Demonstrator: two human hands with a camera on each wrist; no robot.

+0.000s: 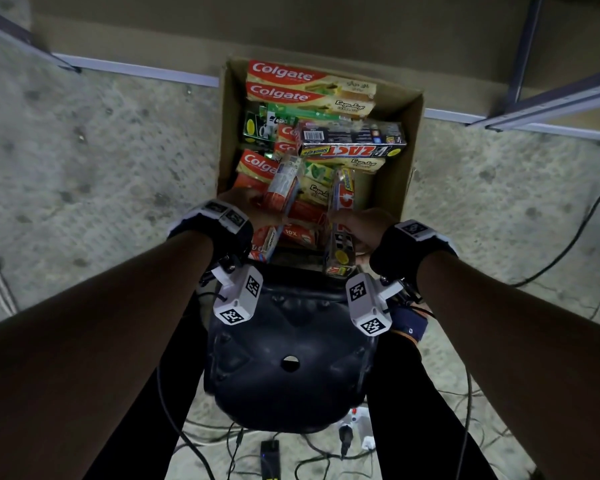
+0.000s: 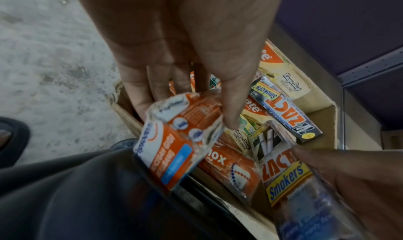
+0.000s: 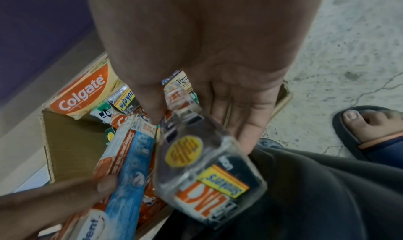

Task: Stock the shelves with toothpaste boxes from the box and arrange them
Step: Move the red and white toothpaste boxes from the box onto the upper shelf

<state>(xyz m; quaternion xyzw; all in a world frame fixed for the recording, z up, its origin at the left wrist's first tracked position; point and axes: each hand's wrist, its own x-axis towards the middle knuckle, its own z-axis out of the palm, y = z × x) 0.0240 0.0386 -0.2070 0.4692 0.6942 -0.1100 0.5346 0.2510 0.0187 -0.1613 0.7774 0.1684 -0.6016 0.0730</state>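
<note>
An open cardboard box [image 1: 399, 188] stands on the floor, full of toothpaste boxes: Colgate [image 1: 284, 76], green ones and a black Zact [image 1: 352, 142]. My left hand [image 1: 236, 202] grips an orange, white and blue toothpaste box [image 1: 281, 188] over the near left of the carton; in the left wrist view thumb and fingers pinch this orange box [image 2: 174, 140]. My right hand [image 1: 361, 226] holds a black Zact Smokers box [image 1: 342, 230] at the near right; the right wrist view has the Zact box [image 3: 196, 157] between thumb and fingers.
Metal shelf rails [image 1: 534, 109] and a brown shelf board [image 1: 291, 26] lie behind the carton. A black stool seat [image 1: 288, 358] is under me between my legs. Cables and a power strip [image 1: 357, 431] lie on the concrete floor. My sandalled foot [image 3: 375, 128] is beside the carton.
</note>
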